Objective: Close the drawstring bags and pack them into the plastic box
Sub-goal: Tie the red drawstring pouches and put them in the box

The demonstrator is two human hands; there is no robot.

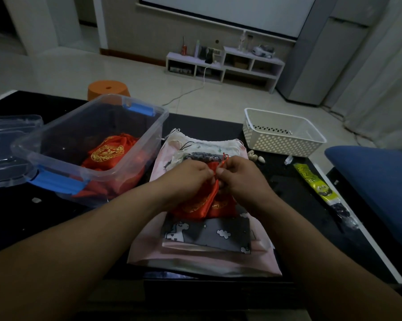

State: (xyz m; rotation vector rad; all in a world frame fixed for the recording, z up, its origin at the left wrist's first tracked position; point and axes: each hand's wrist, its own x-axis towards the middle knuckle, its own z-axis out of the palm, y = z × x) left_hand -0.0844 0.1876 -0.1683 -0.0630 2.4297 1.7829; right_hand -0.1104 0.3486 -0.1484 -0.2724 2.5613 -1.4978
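Head view. My left hand (190, 174) and right hand (239, 174) meet at centre with fingers curled. The left pinches the gathered mouth of a red drawstring bag (195, 205) and the right pinches its red cord (224, 158). The bag rests on a stack of flat bags (195, 262) on the bench (288, 181). The clear plastic box (135, 142) stands open-topped at 10 o'clock from my hands, just beside the stack, with another red bag (107, 151) inside. A white perforated basket (276, 142) sits at 2 o'clock, well apart.

Dim room – pale tiled floor (68, 72), low white shelf unit (225, 63), orange stool (108, 88).
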